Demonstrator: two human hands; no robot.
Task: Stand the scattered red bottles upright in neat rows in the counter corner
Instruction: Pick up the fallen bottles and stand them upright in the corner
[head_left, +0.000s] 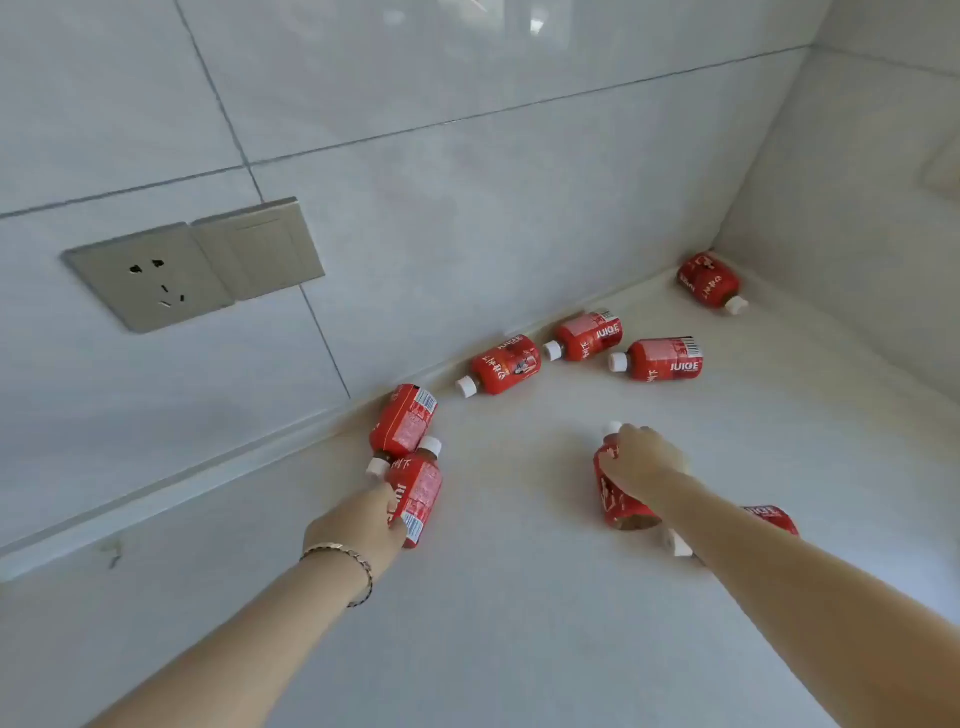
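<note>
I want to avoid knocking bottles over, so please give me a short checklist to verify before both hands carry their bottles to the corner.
1. Left hand has a grip on a bottle: ok, fingers wrap its lower side.
2. Right hand has a grip on its bottle: ok, it closes over the upper part.
3. Neighbour bottle is apart from the left one: not ok, its cap end touches or overlaps it.
4. Corner spot is free: not ok, a bottle lies there on its side.
5. Bottle under the right forearm is clear of the arm: cannot tell, mostly hidden.
6. Caps are tight: cannot tell.
</note>
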